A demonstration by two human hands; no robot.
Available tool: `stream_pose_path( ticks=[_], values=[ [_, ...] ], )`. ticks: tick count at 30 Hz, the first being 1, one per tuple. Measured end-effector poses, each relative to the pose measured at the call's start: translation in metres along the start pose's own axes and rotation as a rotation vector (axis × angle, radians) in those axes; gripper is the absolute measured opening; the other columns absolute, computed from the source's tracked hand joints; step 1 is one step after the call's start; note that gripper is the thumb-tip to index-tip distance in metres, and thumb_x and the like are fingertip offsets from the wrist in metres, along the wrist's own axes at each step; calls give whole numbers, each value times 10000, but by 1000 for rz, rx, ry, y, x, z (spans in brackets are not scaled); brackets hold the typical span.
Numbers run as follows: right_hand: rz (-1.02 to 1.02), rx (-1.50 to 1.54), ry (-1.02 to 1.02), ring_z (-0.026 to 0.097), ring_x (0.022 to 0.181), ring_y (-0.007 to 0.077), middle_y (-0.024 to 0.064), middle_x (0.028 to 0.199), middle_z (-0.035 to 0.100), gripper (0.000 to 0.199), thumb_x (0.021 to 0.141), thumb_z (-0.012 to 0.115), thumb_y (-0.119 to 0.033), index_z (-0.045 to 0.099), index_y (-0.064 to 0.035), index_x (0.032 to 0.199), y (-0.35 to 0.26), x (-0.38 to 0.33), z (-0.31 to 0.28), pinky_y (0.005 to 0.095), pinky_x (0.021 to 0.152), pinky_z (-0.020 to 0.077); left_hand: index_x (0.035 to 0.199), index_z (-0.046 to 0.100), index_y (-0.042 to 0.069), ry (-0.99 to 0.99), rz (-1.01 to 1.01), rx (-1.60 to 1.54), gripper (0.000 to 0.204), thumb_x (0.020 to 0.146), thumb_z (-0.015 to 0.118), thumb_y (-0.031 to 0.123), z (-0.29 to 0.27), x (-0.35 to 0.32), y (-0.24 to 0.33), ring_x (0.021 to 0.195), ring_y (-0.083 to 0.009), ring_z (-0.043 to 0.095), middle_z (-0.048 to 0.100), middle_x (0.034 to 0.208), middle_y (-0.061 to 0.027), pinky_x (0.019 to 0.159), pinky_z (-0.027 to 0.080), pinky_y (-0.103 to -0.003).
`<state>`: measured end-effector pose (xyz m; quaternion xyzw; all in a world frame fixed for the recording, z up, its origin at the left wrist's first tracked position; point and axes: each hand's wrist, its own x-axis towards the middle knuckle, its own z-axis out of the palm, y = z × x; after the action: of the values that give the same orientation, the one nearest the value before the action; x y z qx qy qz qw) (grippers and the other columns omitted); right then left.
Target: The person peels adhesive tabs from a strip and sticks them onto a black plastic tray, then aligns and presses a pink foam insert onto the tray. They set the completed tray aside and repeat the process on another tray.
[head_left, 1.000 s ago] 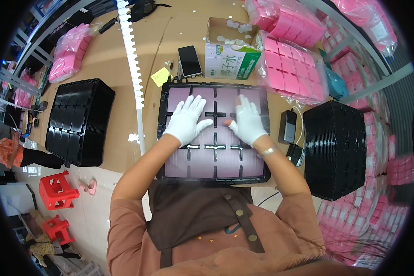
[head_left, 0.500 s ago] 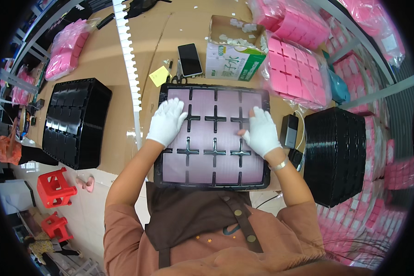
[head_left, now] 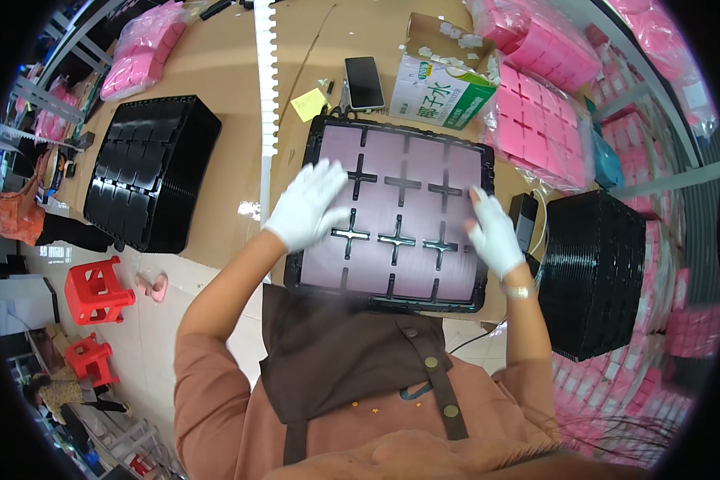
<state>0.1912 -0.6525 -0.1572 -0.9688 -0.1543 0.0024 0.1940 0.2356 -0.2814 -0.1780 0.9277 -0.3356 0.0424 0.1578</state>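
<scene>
A black tray (head_left: 294,268) with raised cross-shaped dividers lies in front of me, slightly turned. Pale mauve panels (head_left: 382,160) fill the spaces between its dividers. My left hand (head_left: 306,208), in a white glove, is at the tray's left edge, fingers stretched out and reaching over the panels. My right hand (head_left: 496,240), gloved too, is at the right edge with thumb and fingers apart. Neither hand holds anything. Whether the palms touch the tray I cannot make out.
Stacks of black trays stand at left (head_left: 148,176) and right (head_left: 596,272). Beyond the tray are a phone (head_left: 364,83), yellow sticky notes (head_left: 308,104) and a carton (head_left: 436,92) with white scraps. Bagged pink pieces (head_left: 536,120) lie right. A white toothed strip (head_left: 266,96) crosses the table.
The view has shifted, so most things sit further right. The tray has turned slightly clockwise. My hands have moved apart, from over the panels toward the tray's side edges.
</scene>
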Motion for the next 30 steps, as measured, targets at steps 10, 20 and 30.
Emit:
stream_pose_path(
  ticks=[10,20,30],
  values=[
    [-228,319,-81,637,1049,273,93,976,703,359,859,606,-404,716,-70,930,-1,-116,7,472,1008,415,1072,645,95,-365,376,-217,266,865,593,253,-35,-99,8,1132,-208,550,625,1141,-46,1020,367,-414],
    [-168,86,242,635,836,311,132,782,647,155,771,694,-171,636,-28,764,-12,-126,-7,445,872,483,993,615,52,-232,-74,-272,211,793,661,102,-35,-103,36,976,-280,599,644,906,-66,897,458,-385],
    [663,356,650,573,883,317,180,916,587,401,957,528,-359,586,35,1007,-35,-128,60,396,817,442,1083,629,-49,366,-846,-230,346,916,606,253,18,-97,54,885,-240,606,620,931,-164,796,475,-342]
  ],
)
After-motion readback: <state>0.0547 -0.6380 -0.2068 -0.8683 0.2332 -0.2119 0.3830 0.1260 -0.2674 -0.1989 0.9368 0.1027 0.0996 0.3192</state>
